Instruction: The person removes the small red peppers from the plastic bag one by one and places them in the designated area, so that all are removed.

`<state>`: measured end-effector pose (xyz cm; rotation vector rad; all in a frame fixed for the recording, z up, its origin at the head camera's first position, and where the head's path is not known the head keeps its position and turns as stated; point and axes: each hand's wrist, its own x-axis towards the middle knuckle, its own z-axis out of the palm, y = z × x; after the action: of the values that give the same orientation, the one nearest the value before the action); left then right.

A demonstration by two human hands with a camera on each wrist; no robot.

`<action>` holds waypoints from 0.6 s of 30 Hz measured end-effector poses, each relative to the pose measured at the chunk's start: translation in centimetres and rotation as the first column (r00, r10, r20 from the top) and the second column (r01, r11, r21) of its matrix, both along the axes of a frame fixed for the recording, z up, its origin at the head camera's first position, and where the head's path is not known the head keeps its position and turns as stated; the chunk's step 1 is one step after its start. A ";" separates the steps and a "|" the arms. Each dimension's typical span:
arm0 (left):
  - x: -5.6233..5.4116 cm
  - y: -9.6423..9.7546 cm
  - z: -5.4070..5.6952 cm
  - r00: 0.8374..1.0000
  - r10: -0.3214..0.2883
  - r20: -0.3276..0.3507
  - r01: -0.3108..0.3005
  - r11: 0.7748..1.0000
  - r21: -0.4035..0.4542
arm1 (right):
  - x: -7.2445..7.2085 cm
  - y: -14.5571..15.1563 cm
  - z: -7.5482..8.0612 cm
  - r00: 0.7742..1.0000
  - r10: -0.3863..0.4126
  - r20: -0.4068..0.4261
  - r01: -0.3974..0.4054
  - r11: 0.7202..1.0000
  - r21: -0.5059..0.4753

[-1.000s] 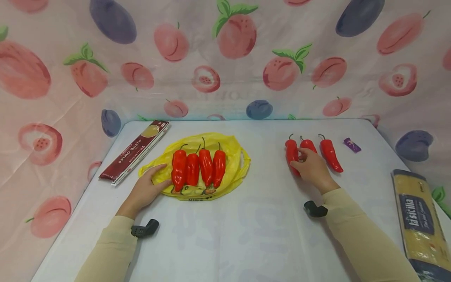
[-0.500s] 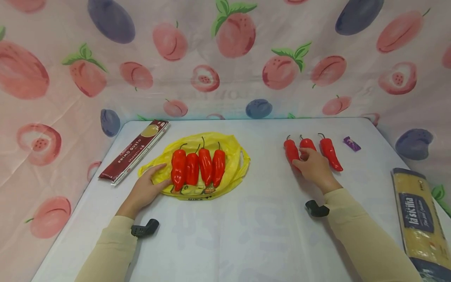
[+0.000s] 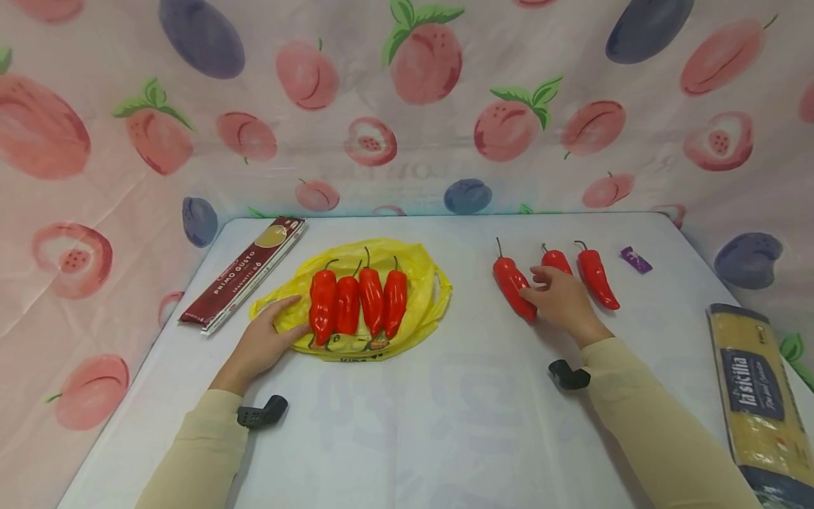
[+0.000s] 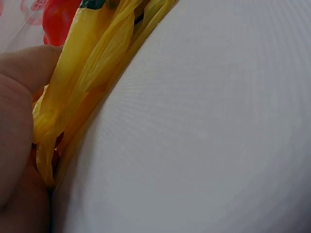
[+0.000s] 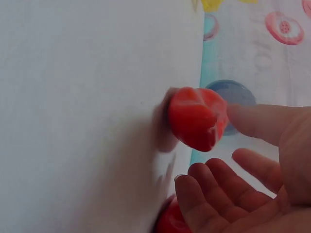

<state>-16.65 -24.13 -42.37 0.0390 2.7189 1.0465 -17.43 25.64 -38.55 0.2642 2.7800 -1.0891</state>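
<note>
My left hand (image 3: 267,343) rests at the left edge of a flattened yellow plastic bag (image 3: 422,293), thumb and fingers apart. Creased bag plastic (image 4: 90,68) lies against that hand in the left wrist view. Several long red peppers (image 3: 384,300) lie side by side on the bag. At the right, the thumb of my right hand (image 3: 562,300) touches the lower side of a red pepper (image 3: 511,286); its fingers are loosely bent and not round it. That pepper (image 5: 197,116) shows end-on in the right wrist view. Two more peppers lie beyond the hand, one partly hidden (image 3: 555,260), the other (image 3: 596,279) in full.
A dark red spaghetti packet (image 3: 244,276) lies at the left edge of the white table (image 3: 407,424). A small purple wrapper (image 3: 636,260) lies back right, and a larger spaghetti pack (image 3: 757,396) at the right edge. Fruit-patterned sheeting (image 3: 407,162) encloses the back and sides.
The leftmost of the right-hand peppers has shifted left and now slants, its stem end farther left. My right hand dipped slightly and came back. The left hand has stayed put.
</note>
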 end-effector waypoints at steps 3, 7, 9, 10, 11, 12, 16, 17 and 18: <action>0.0 0.0 0.0 1.000 0.001 0.001 -0.001 1.000 0.001 | -0.2 -0.2 -0.2 1.000 0.021 -0.001 -0.021 1.000 -0.009; 0.0 0.0 -0.1 1.000 0.002 0.003 -0.002 1.000 0.000 | -0.4 -0.4 -0.6 0.999 0.035 -0.002 -0.035 0.999 -0.013; 0.0 0.0 -0.1 1.000 0.002 0.002 -0.002 1.000 -0.001 | -0.5 -0.4 -0.7 0.999 0.041 -0.003 -0.041 0.999 -0.010; 0.0 0.0 -0.1 1.000 0.001 0.002 -0.001 1.000 -0.002 | -0.5 -0.4 -0.8 0.999 0.043 -0.003 -0.043 0.999 -0.006; 0.0 -0.1 -0.1 1.000 0.000 0.002 0.000 1.000 -0.004 | -0.6 -0.3 -0.8 0.999 0.045 -0.005 -0.045 0.999 0.000; 0.0 -0.1 -0.1 1.000 -0.001 0.001 0.001 1.000 -0.005 | -0.6 -0.3 -0.8 0.999 0.043 -0.009 -0.043 0.999 0.006; -0.1 -0.1 -0.1 1.000 0.000 0.003 0.000 1.000 -0.005 | -0.7 0.0 -0.9 0.999 0.027 -0.025 -0.026 0.999 0.041; -0.1 0.0 -0.1 1.000 0.001 0.004 -0.001 1.000 -0.004 | -0.7 0.0 -0.9 0.999 0.022 -0.029 -0.021 0.999 0.050; 0.0 0.0 -0.1 1.000 0.001 0.004 -0.001 1.000 -0.004 | -0.7 0.1 -0.9 0.999 0.015 -0.031 -0.013 0.998 0.059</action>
<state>-16.70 -24.17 -42.42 0.0347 2.7177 1.0408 -18.17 25.74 -39.46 0.2364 2.8407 -1.0179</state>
